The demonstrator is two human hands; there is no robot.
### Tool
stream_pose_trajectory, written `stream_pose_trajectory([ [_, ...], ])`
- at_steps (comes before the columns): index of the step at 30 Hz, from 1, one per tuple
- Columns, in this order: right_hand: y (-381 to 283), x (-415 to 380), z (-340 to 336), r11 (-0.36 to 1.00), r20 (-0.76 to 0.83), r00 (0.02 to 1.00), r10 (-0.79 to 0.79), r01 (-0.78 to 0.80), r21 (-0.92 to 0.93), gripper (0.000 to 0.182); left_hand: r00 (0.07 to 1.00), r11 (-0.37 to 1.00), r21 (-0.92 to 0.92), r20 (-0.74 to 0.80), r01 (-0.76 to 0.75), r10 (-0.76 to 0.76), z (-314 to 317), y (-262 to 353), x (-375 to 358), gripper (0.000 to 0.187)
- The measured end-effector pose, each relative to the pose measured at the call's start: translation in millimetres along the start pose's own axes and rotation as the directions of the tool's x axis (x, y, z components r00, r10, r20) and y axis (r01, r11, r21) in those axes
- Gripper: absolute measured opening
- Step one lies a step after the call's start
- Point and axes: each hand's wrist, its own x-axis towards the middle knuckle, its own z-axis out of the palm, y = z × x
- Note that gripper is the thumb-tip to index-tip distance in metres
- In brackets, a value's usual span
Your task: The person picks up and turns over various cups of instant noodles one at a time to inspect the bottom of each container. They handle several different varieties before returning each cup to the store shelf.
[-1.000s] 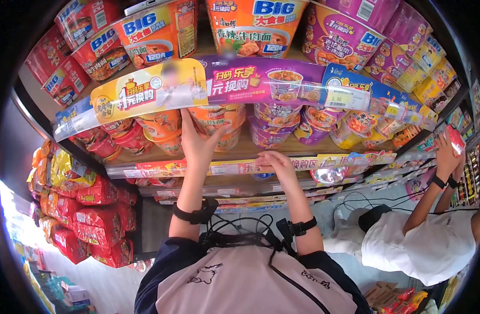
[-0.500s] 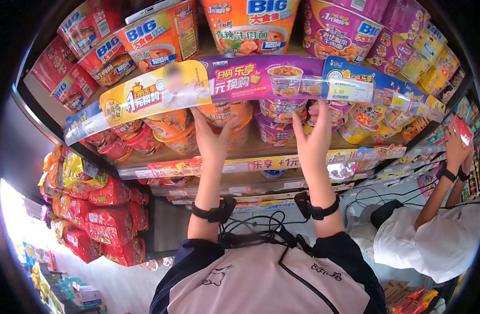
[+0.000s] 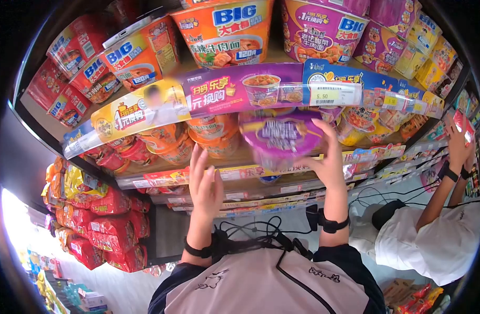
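My right hand (image 3: 330, 162) grips a purple instant noodle cup (image 3: 282, 137) by its right side, thumb low and fingers at the rim. The cup is tilted so its lid faces me, slightly blurred, in front of the shelf just below the purple promotional strip (image 3: 216, 90). To its left, my left hand (image 3: 206, 186) is open and holds nothing, fingers pointing up below the stacked orange noodle cups (image 3: 213, 137). Yellow noodle cups (image 3: 357, 123) stand on the shelf to the right of my right hand.
Large orange noodle buckets (image 3: 224, 34) and purple buckets (image 3: 323, 31) fill the upper shelf. Red noodle packs (image 3: 111, 230) hang at the left. At the right, a co-worker in a white shirt (image 3: 431, 235) holds a red item (image 3: 462, 125). Black cables (image 3: 266, 225) lie below.
My right hand has drawn the purple cup out from the shelf toward me and tilted it. My left hand has come down and back from the orange cups.
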Motion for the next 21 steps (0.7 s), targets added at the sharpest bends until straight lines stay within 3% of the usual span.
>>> stream_pose_trajectory([
  [2,-3.1,-17.8,-7.8,0.953,0.047,0.992,0.114,-0.123,0.276,0.081,0.996,0.996,-0.023,0.019,-0.082,0.082,6.9,1.8,0.7,0.08],
  [4,-10.1,-23.4,-8.0,0.944,0.065,0.99,0.126,-0.139,0.3,0.084,0.99,0.985,-0.105,0.029,-0.136,0.14,15.5,4.7,-1.9,0.074],
  [6,-18.8,-29.7,-7.8,0.928,0.119,0.975,0.188,-0.216,0.304,0.083,0.998,0.981,-0.189,0.036,-0.042,0.05,16.9,21.9,1.3,0.079],
  [8,-29.0,-34.0,-7.4,0.927,0.023,0.964,0.265,-0.262,0.268,0.072,0.995,0.982,-0.16,-0.002,-0.102,0.103,18.5,27.9,0.1,0.08],
  [9,-33.1,-36.3,-10.0,0.912,-0.017,0.945,0.326,-0.311,0.266,0.07,0.995,0.994,-0.081,0.057,-0.075,0.079,13.3,37.3,10.6,0.076],
  [10,-35.4,-38.4,-12.1,0.895,-0.057,0.921,0.385,-0.358,0.265,0.068,0.993,0.987,-0.142,0.077,-0.081,0.093,13.4,35.8,13.1,0.077],
  [12,-39.8,-41.4,-13.2,0.91,-0.081,0.94,0.332,-0.297,0.288,0.07,0.999,0.869,-0.495,0.037,0.02,-0.002,16.0,43.2,24.0,0.09],
  [13,-46.0,-41.4,-12.5,0.917,-0.091,0.944,0.317,-0.28,0.284,0.073,0.997,0.805,-0.588,0.071,0.076,-0.042,13.7,47.6,26.2,0.107],
  [16,-43.1,-44.9,-15.5,0.942,-0.113,0.977,0.18,-0.138,0.305,0.085,0.954,0.608,-0.739,0.172,0.29,-0.246,18.0,61.8,28.8,0.118],
  [17,-42.0,-46.1,-17.6,0.943,-0.119,0.98,0.159,-0.115,0.313,0.088,0.951,0.592,-0.744,0.218,0.308,-0.22,19.0,58.9,32.0,0.128],
  [18,-41.0,-47.4,-19.8,0.942,-0.124,0.982,0.139,-0.092,0.322,0.092,0.867,0.338,-0.809,0.381,0.481,-0.322,18.2,66.5,37.8,0.133],
  [21,-44.3,-47.0,-22.6,0.932,-0.145,0.973,0.181,-0.123,0.341,0.096,0.86,0.3,-0.823,0.378,0.482,-0.342,21.2,75.1,41.9,0.134],
])
